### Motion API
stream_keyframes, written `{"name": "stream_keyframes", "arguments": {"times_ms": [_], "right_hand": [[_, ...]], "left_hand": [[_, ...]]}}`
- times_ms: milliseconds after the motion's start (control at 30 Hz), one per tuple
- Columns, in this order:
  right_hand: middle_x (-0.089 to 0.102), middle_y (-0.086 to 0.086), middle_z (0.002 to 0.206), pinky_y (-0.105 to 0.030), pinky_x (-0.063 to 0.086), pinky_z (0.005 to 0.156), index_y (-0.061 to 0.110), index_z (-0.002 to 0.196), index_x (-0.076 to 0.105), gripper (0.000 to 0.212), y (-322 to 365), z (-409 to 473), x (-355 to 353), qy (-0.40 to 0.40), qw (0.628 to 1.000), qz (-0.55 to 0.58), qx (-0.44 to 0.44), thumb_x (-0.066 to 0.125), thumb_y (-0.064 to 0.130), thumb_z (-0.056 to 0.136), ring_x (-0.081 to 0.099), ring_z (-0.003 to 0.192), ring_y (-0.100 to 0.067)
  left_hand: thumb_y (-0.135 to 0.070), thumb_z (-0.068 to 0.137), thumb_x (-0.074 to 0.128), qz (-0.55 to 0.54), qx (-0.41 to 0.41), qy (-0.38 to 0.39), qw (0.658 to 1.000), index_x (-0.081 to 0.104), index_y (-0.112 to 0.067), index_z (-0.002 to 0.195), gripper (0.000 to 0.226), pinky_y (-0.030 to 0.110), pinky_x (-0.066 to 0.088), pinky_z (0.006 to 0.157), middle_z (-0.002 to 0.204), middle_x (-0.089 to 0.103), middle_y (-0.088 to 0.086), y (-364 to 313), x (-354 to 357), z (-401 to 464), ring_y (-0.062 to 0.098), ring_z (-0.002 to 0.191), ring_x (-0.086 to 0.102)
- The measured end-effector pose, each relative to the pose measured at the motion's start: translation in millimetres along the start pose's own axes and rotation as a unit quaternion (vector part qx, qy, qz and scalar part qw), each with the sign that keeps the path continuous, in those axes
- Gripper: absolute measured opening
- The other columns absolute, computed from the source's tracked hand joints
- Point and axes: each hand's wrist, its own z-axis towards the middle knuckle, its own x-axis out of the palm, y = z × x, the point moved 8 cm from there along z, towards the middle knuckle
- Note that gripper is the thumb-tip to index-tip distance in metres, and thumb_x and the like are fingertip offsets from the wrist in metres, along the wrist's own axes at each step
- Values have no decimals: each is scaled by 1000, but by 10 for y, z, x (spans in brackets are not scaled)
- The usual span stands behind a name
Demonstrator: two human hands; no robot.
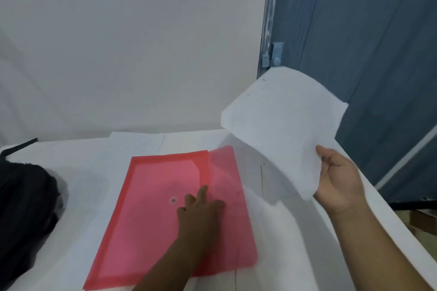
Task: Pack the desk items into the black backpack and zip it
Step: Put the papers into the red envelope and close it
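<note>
A red translucent plastic folder [151,208] lies flat on the white table [82,172], its flap [224,172] folded open to the right. My left hand [201,210] rests on the folder near the flap edge, fingers spread. Raised above the table's right side, my right hand [340,184] grips a white sheet of paper [283,130] by its lower right edge; the sheet curves upward. The black backpack [26,208] sits at the table's left edge, partly cut off by the frame.
More white paper [137,142] lies on the table behind the folder, and another sheet [272,231] to its right. A white wall stands behind, a blue door [366,54] to the right. The table's right edge runs diagonally below my right arm.
</note>
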Motion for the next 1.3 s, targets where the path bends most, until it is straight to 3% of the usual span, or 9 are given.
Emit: {"name": "stream_keyframes", "arguments": {"times_ms": [167,433,600,733,867,967,1067,1167,1300], "right_hand": [[72,-16,117,-45,57,88,9,122,63,40,-791,-102,-231,-102,968,-229,6,43,-6,90,70,102,-33],[39,-2,152,-25,40,94,30,154,12,85,-858,-261,-304,-187,708,-656,-184,53,-5,89,51,124,-24],[3,-2,168,-49,17,113,45,144,43,86,-1135,-121,-125,-96,439,-872,-194,57,-5,75,8,152,-34],[19,15,162,-32,-6,120,43,142,49,63,-1387,2,-39,92,451,-880,-115,39,3,95,9,154,-15],[27,9,162,-36,2,125,34,143,43,54,-1327,38,39,65,463,-874,-129,45,58,94,16,151,-14],[19,3,165,-46,-3,123,34,151,31,61,-1496,0,102,120,377,-902,-171,52,36,94,10,154,-25],[55,-6,145,-53,16,121,27,130,63,59,-1673,-15,20,153,285,-928,-183,58,17,72,47,138,-36],[65,-7,133,-48,1,118,26,115,71,53,-1729,4,-203,153,258,-944,-136,48,14,69,56,129,-35],[15,3,166,-37,-18,120,29,154,32,79,-1835,-53,-256,234,312,-917,-86,-4,32,83,1,155,-25]], "left_hand": [[-61,77,56,-80,61,-69,992,70,-29,110,48,44,45,97,145,43,10,151,30,2,36,124,47],[-31,73,67,-421,27,-205,883,65,-28,95,23,35,53,76,93,64,-12,588,-133,-142,10,86,62],[-17,78,66,-473,8,-214,855,65,-30,105,31,41,58,83,100,69,-9,701,-32,-173,11,92,67],[-22,80,64,-462,96,-213,855,69,-29,109,30,22,52,87,107,70,-13,535,-163,-198,5,100,66],[-14,80,71,-399,179,-224,871,66,-27,114,37,19,49,92,113,72,-17,305,-292,-230,0,108,65],[-19,77,73,-411,147,-219,872,71,-24,110,33,25,54,82,102,73,-11,385,-228,-192,6,97,68],[-30,76,66,-393,109,-235,882,75,-26,106,31,25,52,81,102,70,-11,496,-198,-197,4,95,64],[-27,78,62,-420,62,-257,868,72,-20,101,26,33,56,77,96,69,-12,622,-150,-205,11,88,65],[-29,77,57,-451,29,-258,854,70,-19,103,30,40,59,77,94,69,-7,691,-116,-239,14,89,67]]}}
